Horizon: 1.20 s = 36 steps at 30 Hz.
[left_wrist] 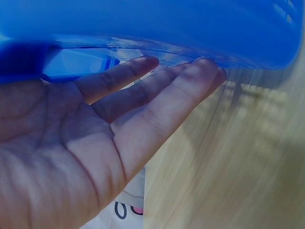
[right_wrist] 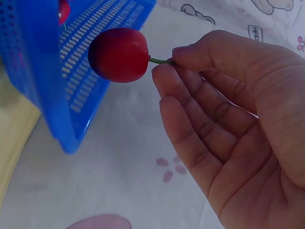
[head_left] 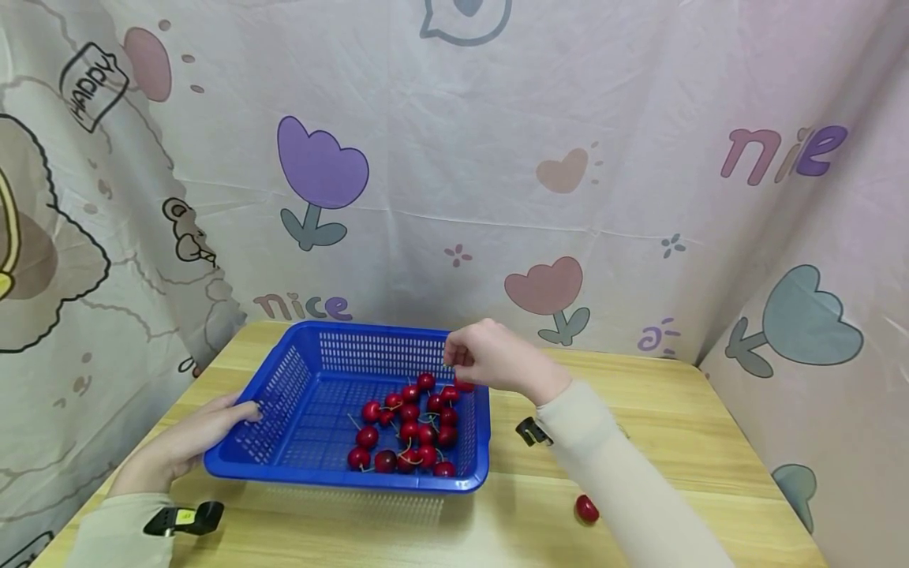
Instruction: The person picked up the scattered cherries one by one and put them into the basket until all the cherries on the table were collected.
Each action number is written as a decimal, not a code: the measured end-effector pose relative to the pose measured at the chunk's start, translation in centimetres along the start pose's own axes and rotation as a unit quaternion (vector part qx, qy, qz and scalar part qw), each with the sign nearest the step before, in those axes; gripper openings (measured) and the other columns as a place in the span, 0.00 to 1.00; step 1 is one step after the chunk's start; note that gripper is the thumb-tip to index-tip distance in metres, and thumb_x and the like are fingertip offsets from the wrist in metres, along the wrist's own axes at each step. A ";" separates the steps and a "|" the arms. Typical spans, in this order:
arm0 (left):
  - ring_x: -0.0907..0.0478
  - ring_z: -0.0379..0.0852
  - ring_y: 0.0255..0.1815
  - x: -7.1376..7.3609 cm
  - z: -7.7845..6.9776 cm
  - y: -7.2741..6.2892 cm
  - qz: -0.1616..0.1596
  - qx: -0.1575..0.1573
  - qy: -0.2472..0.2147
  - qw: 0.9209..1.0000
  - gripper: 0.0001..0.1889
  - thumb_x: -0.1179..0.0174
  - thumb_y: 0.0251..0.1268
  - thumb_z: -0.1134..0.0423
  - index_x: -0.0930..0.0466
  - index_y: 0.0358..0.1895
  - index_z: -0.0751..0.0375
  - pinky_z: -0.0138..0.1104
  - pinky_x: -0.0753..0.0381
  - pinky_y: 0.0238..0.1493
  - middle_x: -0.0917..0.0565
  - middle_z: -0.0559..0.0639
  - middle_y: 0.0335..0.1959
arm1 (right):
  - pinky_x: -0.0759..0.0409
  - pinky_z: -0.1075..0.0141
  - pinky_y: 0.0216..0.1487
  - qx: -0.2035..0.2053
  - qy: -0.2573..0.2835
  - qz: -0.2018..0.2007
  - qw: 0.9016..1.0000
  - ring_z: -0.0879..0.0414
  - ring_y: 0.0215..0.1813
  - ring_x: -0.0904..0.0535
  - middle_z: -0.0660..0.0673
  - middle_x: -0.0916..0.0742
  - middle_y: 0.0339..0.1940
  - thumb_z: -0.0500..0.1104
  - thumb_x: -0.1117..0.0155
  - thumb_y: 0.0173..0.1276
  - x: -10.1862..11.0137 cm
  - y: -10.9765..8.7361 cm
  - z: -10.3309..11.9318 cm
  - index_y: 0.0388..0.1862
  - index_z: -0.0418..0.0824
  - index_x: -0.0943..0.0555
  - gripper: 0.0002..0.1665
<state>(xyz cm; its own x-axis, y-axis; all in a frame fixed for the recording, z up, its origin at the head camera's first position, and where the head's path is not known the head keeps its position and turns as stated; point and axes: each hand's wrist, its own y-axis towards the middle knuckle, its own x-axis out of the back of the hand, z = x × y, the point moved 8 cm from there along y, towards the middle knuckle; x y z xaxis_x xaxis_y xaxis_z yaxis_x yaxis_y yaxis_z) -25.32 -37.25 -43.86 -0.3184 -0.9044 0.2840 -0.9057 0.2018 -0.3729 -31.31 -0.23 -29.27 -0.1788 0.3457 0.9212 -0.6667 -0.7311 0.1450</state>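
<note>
A blue plastic basket [head_left: 341, 475] with slotted walls is held by my left hand [head_left: 195, 434], the thumb over its left rim. In the left wrist view the fingers [left_wrist: 162, 102] stretch beneath the basket's underside. Several red cherries [head_left: 409, 431], some with stems, lie mostly in the right half of the basket. Over its right back corner, my right hand [head_left: 500, 359] pinches a red cherry [right_wrist: 119, 55] by its green stem [right_wrist: 161, 61] between thumb and fingers. That cherry hangs beside the basket wall in the right wrist view.
One loose cherry [head_left: 586, 509] lies on the wooden table [head_left: 525, 505], right of the basket and close to my right forearm. A printed cloth [head_left: 440, 197] hangs behind the table and along both sides. The basket's shadow falls on the wood in front.
</note>
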 end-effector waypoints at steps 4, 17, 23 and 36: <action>0.13 0.52 0.49 0.0 0.1 0.1 0.003 0.002 -0.001 1.000 0.39 0.59 0.83 0.59 0.63 0.84 0.78 0.47 0.09 0.48 0.14 0.60 0.53 | 0.17 0.72 0.40 0.007 -0.003 0.018 1.000 0.64 0.33 0.18 0.53 0.11 0.31 0.33 0.29 0.66 -1.1 1.4 0.7 0.36 0.44 0.12 0.07; 0.13 0.52 0.49 -0.1 0.1 0.2 0.003 0.004 0.004 1.000 0.38 0.59 0.84 0.59 0.62 0.84 0.78 0.46 0.09 0.48 0.14 0.60 0.54 | 0.19 0.76 0.40 0.014 -0.021 0.118 0.993 0.62 0.36 0.20 0.51 0.11 0.34 0.34 0.27 0.70 -5.7 4.0 3.4 0.40 0.41 0.10 0.03; 0.13 0.52 0.49 -0.1 0.3 0.2 0.001 0.009 0.004 1.000 0.39 0.58 0.82 0.59 0.62 0.84 0.78 0.46 0.10 0.48 0.14 0.59 0.54 | 0.19 0.77 0.42 0.030 -0.024 0.125 0.991 0.64 0.37 0.19 0.53 0.11 0.35 0.36 0.26 0.72 -6.5 3.9 4.2 0.43 0.42 0.09 0.04; 0.13 0.52 0.49 0.2 0.2 0.2 0.002 0.004 0.013 1.000 0.39 0.58 0.83 0.59 0.63 0.84 0.77 0.45 0.10 0.48 0.14 0.59 0.54 | 0.16 0.76 0.43 0.060 0.040 0.031 0.997 0.65 0.37 0.14 0.48 0.07 0.37 0.33 0.29 0.69 -1.8 -0.3 1.5 0.38 0.39 0.11 0.03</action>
<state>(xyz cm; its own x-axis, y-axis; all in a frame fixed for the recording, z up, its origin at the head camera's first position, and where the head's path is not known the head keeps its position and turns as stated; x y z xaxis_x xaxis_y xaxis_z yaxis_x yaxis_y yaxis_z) -25.55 -37.42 -44.03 -0.3294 -0.8932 0.3060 -0.9024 0.2024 -0.3805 -29.67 -1.49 -30.39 -0.2772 0.3405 0.8984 -0.5623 -0.8157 0.1357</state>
